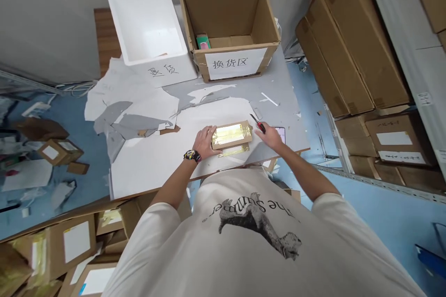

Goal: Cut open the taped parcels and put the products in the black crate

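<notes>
A small cardboard box (231, 135) covered in yellowish clear tape lies on the white paper at the table's front edge. My left hand (205, 143), with a watch on the wrist, is pressed against the box's left end, thumb along its side. My right hand (270, 136) is closed round a red and black utility knife (258, 124), just right of the box, its dark blade pointing up and away to the left. A second taped piece (234, 150) shows below the box's near side. A phone (280, 134) lies partly hidden behind my right hand.
At the table's back stand a white foam bin (167, 72) and an open cardboard box (268, 55) with a small green packet inside. Torn paper (135, 88) lies left. Shelves of cartons (355, 51) stand right; parcels (76, 241) are piled at lower left.
</notes>
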Demonstrator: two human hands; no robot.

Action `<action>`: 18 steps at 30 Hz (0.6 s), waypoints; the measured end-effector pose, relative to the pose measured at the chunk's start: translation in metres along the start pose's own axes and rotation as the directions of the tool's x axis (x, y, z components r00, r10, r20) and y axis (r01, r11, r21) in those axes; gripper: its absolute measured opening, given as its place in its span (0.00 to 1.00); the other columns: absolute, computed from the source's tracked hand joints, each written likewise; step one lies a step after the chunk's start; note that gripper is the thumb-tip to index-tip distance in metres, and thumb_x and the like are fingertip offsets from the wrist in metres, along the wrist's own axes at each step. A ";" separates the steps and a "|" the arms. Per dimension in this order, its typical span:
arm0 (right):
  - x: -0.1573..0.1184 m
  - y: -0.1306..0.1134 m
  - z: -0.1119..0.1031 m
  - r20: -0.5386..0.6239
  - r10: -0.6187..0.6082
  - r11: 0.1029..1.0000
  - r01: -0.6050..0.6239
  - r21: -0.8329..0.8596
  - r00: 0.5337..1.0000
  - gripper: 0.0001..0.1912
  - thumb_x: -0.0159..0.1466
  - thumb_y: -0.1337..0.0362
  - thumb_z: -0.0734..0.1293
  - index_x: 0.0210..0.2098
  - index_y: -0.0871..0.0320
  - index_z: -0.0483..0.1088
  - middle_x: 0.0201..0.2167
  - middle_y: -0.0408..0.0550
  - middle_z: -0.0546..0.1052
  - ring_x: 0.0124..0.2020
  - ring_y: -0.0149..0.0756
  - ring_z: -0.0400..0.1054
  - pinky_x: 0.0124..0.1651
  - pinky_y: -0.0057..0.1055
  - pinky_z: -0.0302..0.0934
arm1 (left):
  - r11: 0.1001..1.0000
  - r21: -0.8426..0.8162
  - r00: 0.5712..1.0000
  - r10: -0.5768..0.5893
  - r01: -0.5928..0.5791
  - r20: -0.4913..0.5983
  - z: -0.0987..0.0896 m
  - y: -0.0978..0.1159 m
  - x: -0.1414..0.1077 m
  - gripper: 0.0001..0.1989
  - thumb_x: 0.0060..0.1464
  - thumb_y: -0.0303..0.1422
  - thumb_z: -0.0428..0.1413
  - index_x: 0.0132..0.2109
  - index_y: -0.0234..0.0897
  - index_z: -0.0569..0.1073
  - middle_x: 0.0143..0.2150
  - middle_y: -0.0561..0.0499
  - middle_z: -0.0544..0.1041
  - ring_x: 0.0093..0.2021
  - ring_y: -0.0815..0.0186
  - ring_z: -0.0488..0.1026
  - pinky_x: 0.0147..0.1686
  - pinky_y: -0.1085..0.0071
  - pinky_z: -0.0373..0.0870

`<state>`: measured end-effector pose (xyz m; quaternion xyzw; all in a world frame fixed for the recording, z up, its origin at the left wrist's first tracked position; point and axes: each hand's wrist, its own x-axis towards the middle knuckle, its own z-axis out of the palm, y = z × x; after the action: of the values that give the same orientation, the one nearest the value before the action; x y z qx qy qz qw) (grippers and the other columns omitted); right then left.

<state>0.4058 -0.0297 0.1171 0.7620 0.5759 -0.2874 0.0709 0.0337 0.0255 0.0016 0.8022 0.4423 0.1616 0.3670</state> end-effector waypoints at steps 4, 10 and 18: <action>0.016 -0.019 0.046 -0.010 0.030 0.966 -0.026 0.256 1.000 0.32 0.76 0.45 0.69 0.73 0.54 0.69 0.55 0.53 0.87 0.51 0.46 0.82 0.47 0.32 0.72 | 0.998 0.065 0.997 0.007 -0.002 -0.076 -0.001 0.030 0.016 0.51 0.55 0.58 0.73 0.79 0.45 0.70 0.83 0.32 0.65 0.85 0.21 0.51 0.82 0.19 0.36; 0.023 -0.018 0.082 -0.027 0.073 0.892 -0.053 0.449 0.997 0.36 0.72 0.48 0.72 0.74 0.54 0.68 0.60 0.53 0.86 0.56 0.44 0.81 0.58 0.35 0.74 | 0.991 0.083 0.992 0.100 -0.107 0.081 0.039 0.072 0.066 0.37 0.66 0.43 0.68 0.79 0.49 0.74 0.74 0.37 0.77 0.74 0.31 0.72 0.81 0.28 0.49; 0.002 -0.002 0.068 -0.120 -0.010 0.910 0.059 0.410 0.993 0.31 0.84 0.53 0.56 0.80 0.53 0.66 0.63 0.58 0.85 0.60 0.55 0.80 0.61 0.45 0.74 | 0.916 0.379 0.990 0.097 -0.129 0.101 0.056 0.078 0.075 0.31 0.80 0.43 0.49 0.81 0.35 0.71 0.73 0.30 0.78 0.71 0.40 0.76 0.72 0.45 0.68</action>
<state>0.3803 -0.0576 0.0609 0.7649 0.5188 -0.3590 -0.1300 0.1546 0.0363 0.0160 0.8886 0.4033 0.0601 0.2101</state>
